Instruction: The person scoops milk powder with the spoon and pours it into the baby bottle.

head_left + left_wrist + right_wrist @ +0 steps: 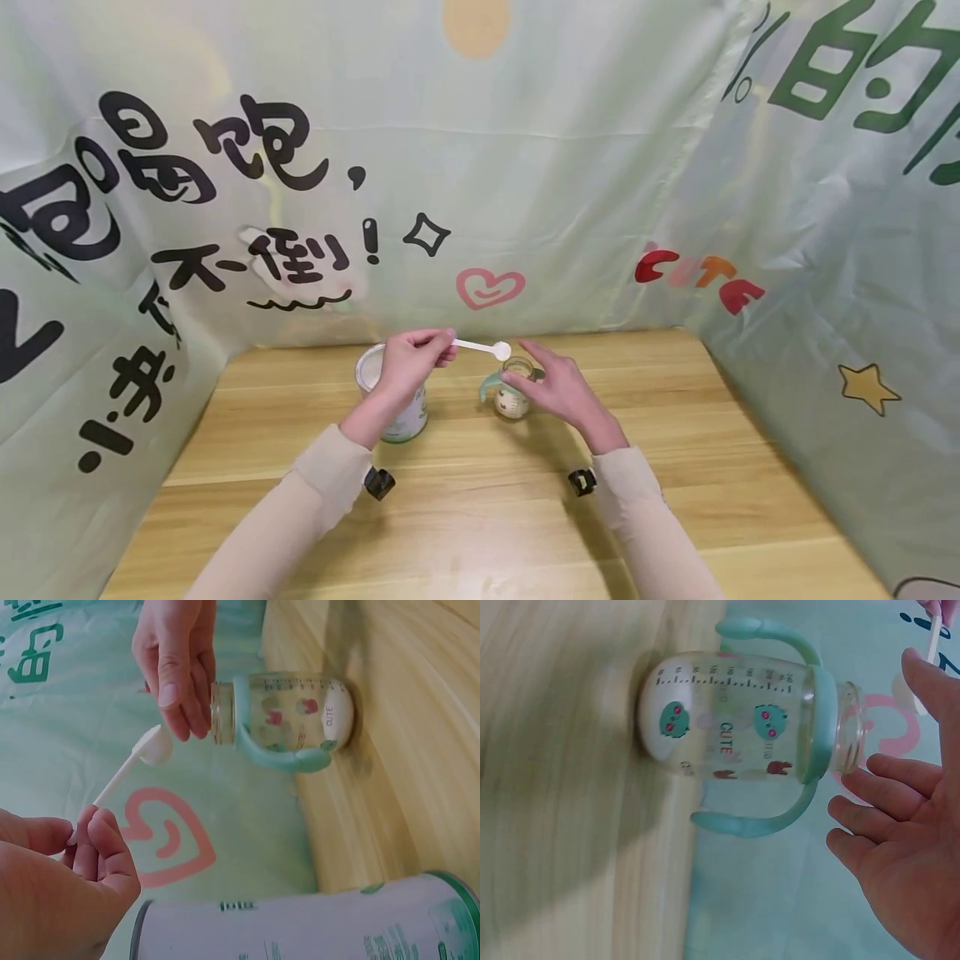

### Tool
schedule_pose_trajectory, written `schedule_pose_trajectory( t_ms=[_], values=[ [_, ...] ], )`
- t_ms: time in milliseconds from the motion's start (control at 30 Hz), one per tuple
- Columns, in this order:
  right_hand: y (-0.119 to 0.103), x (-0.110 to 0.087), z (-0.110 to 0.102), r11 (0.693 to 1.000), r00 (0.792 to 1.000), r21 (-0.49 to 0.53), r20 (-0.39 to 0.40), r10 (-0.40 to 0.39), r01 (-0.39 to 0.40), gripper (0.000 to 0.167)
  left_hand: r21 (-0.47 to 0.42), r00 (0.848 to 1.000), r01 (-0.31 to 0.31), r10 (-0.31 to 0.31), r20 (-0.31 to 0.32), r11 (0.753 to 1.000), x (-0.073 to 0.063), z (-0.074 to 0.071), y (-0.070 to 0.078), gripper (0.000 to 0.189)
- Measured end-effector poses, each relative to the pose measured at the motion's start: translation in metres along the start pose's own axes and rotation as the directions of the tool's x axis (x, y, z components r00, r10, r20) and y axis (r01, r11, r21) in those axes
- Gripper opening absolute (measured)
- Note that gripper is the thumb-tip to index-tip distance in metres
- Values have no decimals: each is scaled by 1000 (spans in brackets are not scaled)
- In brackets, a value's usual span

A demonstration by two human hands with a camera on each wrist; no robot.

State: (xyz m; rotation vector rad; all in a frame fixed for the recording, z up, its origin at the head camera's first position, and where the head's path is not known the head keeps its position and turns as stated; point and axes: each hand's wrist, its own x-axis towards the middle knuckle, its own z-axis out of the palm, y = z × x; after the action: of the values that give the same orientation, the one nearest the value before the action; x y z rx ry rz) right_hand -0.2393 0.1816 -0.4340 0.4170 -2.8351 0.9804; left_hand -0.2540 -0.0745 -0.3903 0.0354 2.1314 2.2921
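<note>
My left hand (pixel 411 365) pinches the thin handle of a white measuring scoop (pixel 501 351), its bowl heaped with white powder in the left wrist view. The scoop's bowl hangs just above the mouth of a clear baby bottle (pixel 300 712), which has no lid on and stands upright on the table. Mint-green handles (pixel 757 825) flank the bottle, and white powder (pixel 654 712) lies at its bottom. Beside the bottle's neck is my right hand (pixel 566 387), fingers spread and holding nothing. Below my left forearm stands a white can (pixel 405 421), partly hidden by that hand.
The wooden table (pixel 480 517) ends at a pale green cloth backdrop (pixel 585 208) printed with characters and a pink heart. Cloth also rises along both sides. A small black wrist camera (pixel 379 482) sits under the left wrist, another (pixel 582 482) beside the right.
</note>
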Motion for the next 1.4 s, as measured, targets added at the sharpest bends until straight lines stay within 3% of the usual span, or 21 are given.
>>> schedule_pose_trajectory(
  t_ms=[667,1000,1400],
  values=[
    [23,-2,11,1000,1000,3,2,18,-18,80,143,997,-65,59,46,988,1,17,-19,18],
    [29,-2,15,998,999,23,22,50,-50,81,263,993,-100,80,85,960,1,21,-23,17],
    [33,1,16,1000,999,18,23,23,-23,77,337,991,-123,100,83,933,0,22,-29,13]
  ],
)
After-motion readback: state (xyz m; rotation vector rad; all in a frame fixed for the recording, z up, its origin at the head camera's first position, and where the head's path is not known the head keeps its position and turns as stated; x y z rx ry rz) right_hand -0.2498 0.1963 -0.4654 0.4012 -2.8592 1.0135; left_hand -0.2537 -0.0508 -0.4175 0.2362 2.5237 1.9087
